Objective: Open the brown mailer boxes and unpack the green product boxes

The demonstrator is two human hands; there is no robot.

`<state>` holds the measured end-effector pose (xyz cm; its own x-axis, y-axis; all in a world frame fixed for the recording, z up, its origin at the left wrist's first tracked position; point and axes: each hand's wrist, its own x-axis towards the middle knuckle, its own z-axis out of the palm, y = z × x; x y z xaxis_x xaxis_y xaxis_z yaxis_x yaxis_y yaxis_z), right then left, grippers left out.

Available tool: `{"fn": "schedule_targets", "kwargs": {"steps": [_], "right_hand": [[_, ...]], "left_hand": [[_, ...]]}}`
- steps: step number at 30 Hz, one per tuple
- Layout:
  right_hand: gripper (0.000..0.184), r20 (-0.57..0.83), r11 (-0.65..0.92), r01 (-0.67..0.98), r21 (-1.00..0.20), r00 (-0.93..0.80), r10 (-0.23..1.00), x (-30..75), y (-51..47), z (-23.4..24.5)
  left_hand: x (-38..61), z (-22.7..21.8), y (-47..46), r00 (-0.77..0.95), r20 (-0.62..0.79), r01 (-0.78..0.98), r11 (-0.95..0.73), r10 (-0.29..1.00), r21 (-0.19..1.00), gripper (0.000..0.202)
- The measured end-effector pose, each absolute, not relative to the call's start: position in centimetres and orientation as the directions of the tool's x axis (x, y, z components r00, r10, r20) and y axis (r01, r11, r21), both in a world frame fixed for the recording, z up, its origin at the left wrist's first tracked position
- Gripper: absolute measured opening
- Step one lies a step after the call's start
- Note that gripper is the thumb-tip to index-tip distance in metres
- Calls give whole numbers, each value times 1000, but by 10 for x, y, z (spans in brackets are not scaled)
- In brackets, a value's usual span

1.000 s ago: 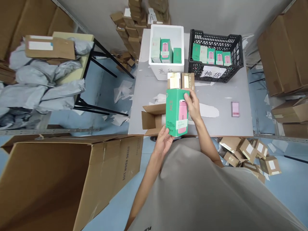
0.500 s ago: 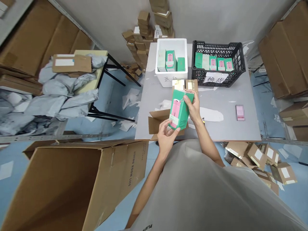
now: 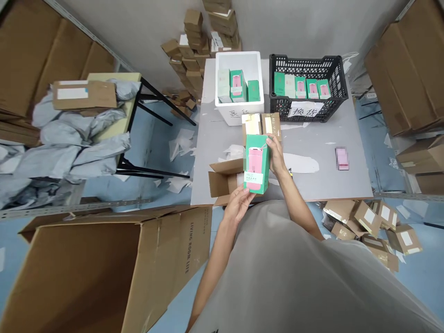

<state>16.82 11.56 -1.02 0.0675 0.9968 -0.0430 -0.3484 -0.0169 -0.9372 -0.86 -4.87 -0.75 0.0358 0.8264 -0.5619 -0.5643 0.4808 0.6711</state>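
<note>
A green box (image 3: 264,166) with a pink picture on its front is held upright over the near part of the table. My left hand (image 3: 238,202) grips its lower left corner from below. On the upper right edge, my right hand (image 3: 276,156) is closed around the box's side. Behind and to the left of it lies an opened brown carton (image 3: 219,184), its flaps spread and part of it covered by the green box. Two small brown boxes (image 3: 271,124) stand just beyond, partly hidden too.
At the table's back stand a white foam bin (image 3: 239,113) and a black plastic crate (image 3: 333,108), both holding green boxes. A small pink item (image 3: 342,158) lies on the right. A large open carton (image 3: 166,259) is on the floor at left; several brown boxes (image 3: 367,222) lie at right.
The green box has turned so its pink-pictured front faces me more squarely, and it stands straighter. Both hands still hold it. The whole view has shifted slightly.
</note>
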Motion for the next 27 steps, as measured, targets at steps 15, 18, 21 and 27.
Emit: {"fn": "schedule_targets", "kwargs": {"steps": [15, 18, 21, 27], "right_hand": [[50, 244, 268, -65, -961, 252, 936, 156, 99, -3], [51, 255, 299, -137, -944, 267, 929, 163, 102, -9], [54, 253, 300, -183, -936, 242, 937, 166, 102, -13], [58, 226, 260, -213, -942, 171, 959, 158, 105, -19]], "left_hand": [[7, 4, -62, -257, -268, -230, 211, 928, 950, 70], [-1, 4, -62, -97, -396, -428, 321, 913, 845, 62], [-6, 1, -62, -2, -457, -504, 394, 890, 769, 61], [-5, -8, -65, -141, -429, -428, 335, 892, 839, 67]]}}
